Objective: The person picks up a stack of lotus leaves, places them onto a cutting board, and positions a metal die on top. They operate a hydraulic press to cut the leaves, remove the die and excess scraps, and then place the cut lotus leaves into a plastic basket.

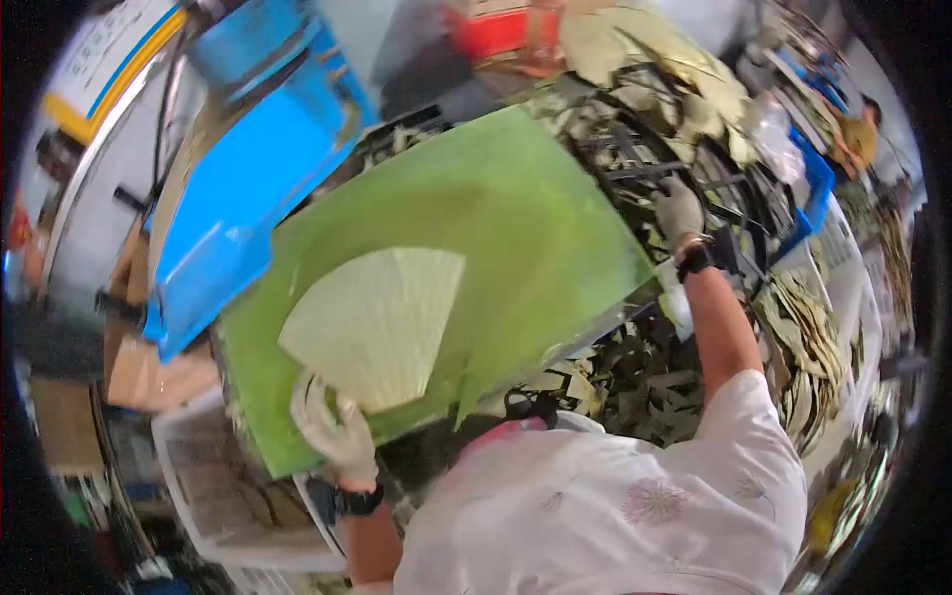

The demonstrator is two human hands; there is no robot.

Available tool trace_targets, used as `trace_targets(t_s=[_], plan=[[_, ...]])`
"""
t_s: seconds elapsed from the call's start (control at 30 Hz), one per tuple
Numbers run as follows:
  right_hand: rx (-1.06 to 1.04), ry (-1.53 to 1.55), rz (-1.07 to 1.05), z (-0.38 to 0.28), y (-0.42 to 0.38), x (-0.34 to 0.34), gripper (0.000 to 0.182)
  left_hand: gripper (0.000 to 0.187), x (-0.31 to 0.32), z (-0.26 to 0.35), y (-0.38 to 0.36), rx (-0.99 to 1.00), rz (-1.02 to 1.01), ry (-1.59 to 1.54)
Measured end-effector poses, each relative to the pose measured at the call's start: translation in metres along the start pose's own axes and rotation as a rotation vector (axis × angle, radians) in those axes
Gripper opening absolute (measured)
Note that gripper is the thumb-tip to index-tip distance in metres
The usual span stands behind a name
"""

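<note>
A pale fan-shaped sheet (382, 322), ribbed like a leaf, lies flat on a green board (535, 218). My left hand (335, 428), in a whitish glove, is at the sheet's lower narrow end. Its thumb and fingers are apart, with the fingertips at the sheet's edge. To the right, beyond the board, my gloved right hand (681, 210) reaches into a heap of dark strips and curved black pieces (729, 188). Its fingers are curled down at a dark strip; what they grip is too blurred to make out.
A blue plastic tray (228, 188) stands left of the board. Leaf scraps (654, 382) lie below the board's right side. A white crate (198, 476) is at the lower left, with bundled dry leaves (803, 347) at the right. Another person (858, 134) is at the far right.
</note>
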State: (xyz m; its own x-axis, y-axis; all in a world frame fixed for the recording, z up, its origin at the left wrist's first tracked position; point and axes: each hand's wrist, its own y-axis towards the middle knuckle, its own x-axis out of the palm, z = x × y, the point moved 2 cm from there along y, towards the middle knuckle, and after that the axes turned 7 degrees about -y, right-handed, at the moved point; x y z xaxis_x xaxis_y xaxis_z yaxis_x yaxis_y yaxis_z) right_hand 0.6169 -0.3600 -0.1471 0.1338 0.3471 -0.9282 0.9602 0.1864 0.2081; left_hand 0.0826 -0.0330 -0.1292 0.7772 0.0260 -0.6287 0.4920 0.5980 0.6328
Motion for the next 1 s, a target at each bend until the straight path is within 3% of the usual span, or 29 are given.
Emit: trace_targets(t_s=[0.1, 0.23, 0.37, 0.43, 0.5, 0.57, 0.63, 0.7, 0.83, 0.87, 0.97, 1.0], plan=[[-0.359, -0.013, 0.242, -0.075, -0.018, -0.014, 0.047, 0.047, -0.001, -0.002, 0.002, 0.030, -0.006, -0.033], [-0.919, 0.447, -0.046, -0.224, -0.087, -0.013, 0.051, 0.045, -0.004, -0.003, -0.001, -0.018, 0.012, -0.017], [-1.212, 0.323, -0.121, -0.309, -0.136, 0.023, 0.055, 0.047, -0.016, 0.010, -0.021, -0.154, 0.192, -0.042], [-1.207, 0.255, -0.249, -0.327, -0.149, 0.030, 0.054, 0.054, -0.030, 0.020, -0.046, -0.405, 0.342, 0.028], [-1.208, 0.175, -0.373, -0.340, -0.167, 0.034, 0.052, 0.055, -0.039, 0.016, -0.080, -0.506, 0.376, 0.083], [-1.294, 0.237, -0.316, -0.344, -0.192, 0.029, 0.050, 0.050, -0.040, 0.013, -0.113, -0.852, 0.555, -0.555], [-1.364, 0.244, -0.384, -0.350, -0.217, 0.019, 0.049, 0.043, -0.051, 0.033, -0.107, -0.909, 0.596, -0.620], [-1.535, 0.367, -0.472, -0.356, -0.241, 0.014, 0.049, 0.035, -0.052, 0.040, -0.099, -1.125, 0.614, -1.230], [-1.603, 0.412, -0.674, -0.366, -0.263, -0.002, 0.055, 0.036, -0.049, 0.031, -0.130, -1.211, 0.531, -1.254], [-1.611, 0.401, -0.681, -0.368, -0.262, -0.007, 0.055, 0.036, -0.063, 0.032, -0.128, -1.213, 0.625, -1.214], [-1.478, 0.355, -0.698, -0.349, -0.249, 0.010, 0.054, 0.034, -0.111, 0.026, -0.138, -1.056, 0.677, -1.278], [-1.988, 0.173, -0.241, -0.325, -0.216, 0.049, 0.057, 0.035, -0.124, 0.013, -0.154, -1.040, 0.745, -1.359]])
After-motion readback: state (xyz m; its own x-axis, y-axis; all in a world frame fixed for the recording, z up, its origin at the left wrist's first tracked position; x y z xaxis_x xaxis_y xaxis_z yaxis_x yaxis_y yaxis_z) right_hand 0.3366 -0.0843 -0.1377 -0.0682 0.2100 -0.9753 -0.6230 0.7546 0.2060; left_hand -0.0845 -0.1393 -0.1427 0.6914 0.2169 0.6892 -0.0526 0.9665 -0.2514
